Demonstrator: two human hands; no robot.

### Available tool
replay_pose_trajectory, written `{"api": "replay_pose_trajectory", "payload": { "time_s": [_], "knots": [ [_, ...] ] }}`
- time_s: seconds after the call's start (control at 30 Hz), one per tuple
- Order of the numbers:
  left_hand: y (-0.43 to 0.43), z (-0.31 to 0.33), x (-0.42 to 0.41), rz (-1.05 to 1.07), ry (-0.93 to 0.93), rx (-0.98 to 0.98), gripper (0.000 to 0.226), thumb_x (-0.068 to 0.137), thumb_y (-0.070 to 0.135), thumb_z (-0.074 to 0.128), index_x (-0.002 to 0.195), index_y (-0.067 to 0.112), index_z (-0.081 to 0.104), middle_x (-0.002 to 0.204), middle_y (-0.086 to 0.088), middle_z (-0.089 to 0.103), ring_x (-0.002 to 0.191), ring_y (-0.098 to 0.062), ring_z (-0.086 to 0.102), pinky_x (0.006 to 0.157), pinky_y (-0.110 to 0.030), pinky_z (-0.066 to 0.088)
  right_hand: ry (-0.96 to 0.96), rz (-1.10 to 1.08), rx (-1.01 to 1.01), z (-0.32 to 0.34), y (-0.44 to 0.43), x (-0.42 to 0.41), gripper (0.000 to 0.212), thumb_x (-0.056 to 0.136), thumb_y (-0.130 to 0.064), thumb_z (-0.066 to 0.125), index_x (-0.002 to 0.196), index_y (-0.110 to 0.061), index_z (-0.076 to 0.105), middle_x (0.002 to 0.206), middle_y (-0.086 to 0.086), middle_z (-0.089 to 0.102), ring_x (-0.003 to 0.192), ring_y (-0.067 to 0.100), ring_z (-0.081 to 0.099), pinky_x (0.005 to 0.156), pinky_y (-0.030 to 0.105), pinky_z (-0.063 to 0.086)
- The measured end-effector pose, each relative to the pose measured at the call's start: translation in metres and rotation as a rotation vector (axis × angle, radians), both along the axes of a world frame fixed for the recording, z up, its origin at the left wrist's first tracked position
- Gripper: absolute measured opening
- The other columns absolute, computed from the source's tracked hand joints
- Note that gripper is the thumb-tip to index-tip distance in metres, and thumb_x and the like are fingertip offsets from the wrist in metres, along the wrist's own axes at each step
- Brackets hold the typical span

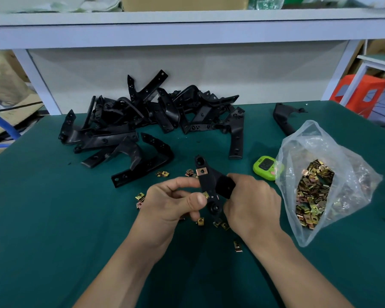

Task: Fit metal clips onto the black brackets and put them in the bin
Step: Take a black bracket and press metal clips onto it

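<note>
Matte black bracket [211, 185] held above the green bench [53, 218], one flat coppery clip [201, 171] already on its upper arm.
The right hand [251, 203] curls its fingers round the blocky end; the left hand [171, 201] seems to pinch a brassy clip [206, 195] at its edge. Crinkled clear bag [316, 187] of clips lies right, bracket pile [153, 121] behind.

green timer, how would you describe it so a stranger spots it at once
On the dark green table, find the clear plastic bag of metal clips on the right. The timer lies just left of the bag, against its edge. It is the only lime-green thing there, rounded, with a small dark screen.
</note>
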State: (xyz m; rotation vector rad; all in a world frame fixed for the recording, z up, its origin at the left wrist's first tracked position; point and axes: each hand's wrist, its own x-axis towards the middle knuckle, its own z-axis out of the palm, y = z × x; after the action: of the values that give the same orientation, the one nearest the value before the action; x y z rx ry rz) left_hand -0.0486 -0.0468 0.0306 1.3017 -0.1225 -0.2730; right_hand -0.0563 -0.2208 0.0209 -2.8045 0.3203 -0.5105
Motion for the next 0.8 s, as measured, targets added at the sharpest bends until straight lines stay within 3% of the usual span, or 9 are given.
{"api": "replay_pose_trajectory", "payload": {
  "time_s": [0.07, 0.13, 0.23, 0.33, 0.6, 0.8],
  "knots": [
    [0.002, -0.002, 0.0, -0.07, 0.014, -0.026, 0.071, 0.045, 0.045, 0.1, 0.092, -0.001, 0.073, 0.071, -0.015, 0.064, 0.055, -0.018, 0.059, 0.059, -0.025, 0.052, -0.002, 0.014, 0.023, -0.001, 0.003, 0.001, 0.017, 0.075, -0.012, 0.064, 0.08, -0.026, 0.057, 0.053, -0.005, 0.041, 0.048, 0.014, 0.03, 0.046, 0.028, 0.018],
    [0.002, -0.002, -0.001, -0.177, -0.002, -0.024, 0.081, 0.051, 0.062, 0.094, 0.092, -0.005, 0.073, 0.08, -0.017, 0.066, 0.065, -0.02, 0.062, 0.065, -0.027, 0.054, 0.022, 0.026, 0.07, -0.003, 0.008, 0.001, 0.016, 0.075, -0.017, 0.067, 0.076, -0.025, 0.053, 0.054, -0.004, 0.044, 0.05, 0.02, 0.036, 0.049, 0.031, 0.024],
    [0.002, 0.0, -0.002, -0.289, 0.038, -0.03, 0.078, 0.056, 0.072, 0.086, 0.098, 0.008, 0.081, 0.09, -0.011, 0.074, 0.078, -0.017, 0.067, 0.073, -0.027, 0.056, 0.044, 0.049, 0.135, -0.006, 0.01, 0.001, 0.02, 0.071, -0.021, 0.071, 0.074, -0.023, 0.052, 0.055, -0.004, 0.05, 0.057, 0.029, 0.045, 0.052, 0.032, 0.031],
    [0.0, 0.002, -0.005, -0.43, 0.102, -0.067, 0.075, 0.063, 0.075, 0.08, 0.112, 0.017, 0.079, 0.102, -0.006, 0.076, 0.09, -0.013, 0.069, 0.082, -0.025, 0.056, 0.052, 0.061, 0.16, -0.006, 0.01, 0.0, 0.013, 0.068, -0.016, 0.062, 0.07, -0.022, 0.051, 0.055, -0.004, 0.053, 0.056, 0.025, 0.049, 0.05, 0.03, 0.033],
    [-0.009, -0.002, -0.005, -0.381, 0.188, -0.153, 0.061, 0.057, 0.072, 0.086, 0.087, 0.018, 0.081, 0.084, -0.007, 0.073, 0.071, -0.014, 0.065, 0.073, -0.024, 0.056, 0.07, 0.032, 0.213, -0.006, 0.01, 0.001, 0.013, 0.07, -0.016, 0.061, 0.066, -0.024, 0.051, 0.055, -0.005, 0.053, 0.056, 0.024, 0.05, 0.053, 0.031, 0.036],
    [-0.013, -0.004, -0.004, -0.328, 0.172, -0.159, 0.057, 0.066, 0.07, 0.08, 0.084, 0.016, 0.081, 0.08, -0.009, 0.072, 0.067, -0.015, 0.063, 0.068, -0.024, 0.054, 0.077, 0.024, 0.276, -0.006, 0.009, 0.001, 0.012, 0.072, -0.017, 0.06, 0.066, -0.024, 0.053, 0.054, -0.006, 0.055, 0.054, 0.017, 0.051, 0.048, 0.029, 0.034]
  ]
}}
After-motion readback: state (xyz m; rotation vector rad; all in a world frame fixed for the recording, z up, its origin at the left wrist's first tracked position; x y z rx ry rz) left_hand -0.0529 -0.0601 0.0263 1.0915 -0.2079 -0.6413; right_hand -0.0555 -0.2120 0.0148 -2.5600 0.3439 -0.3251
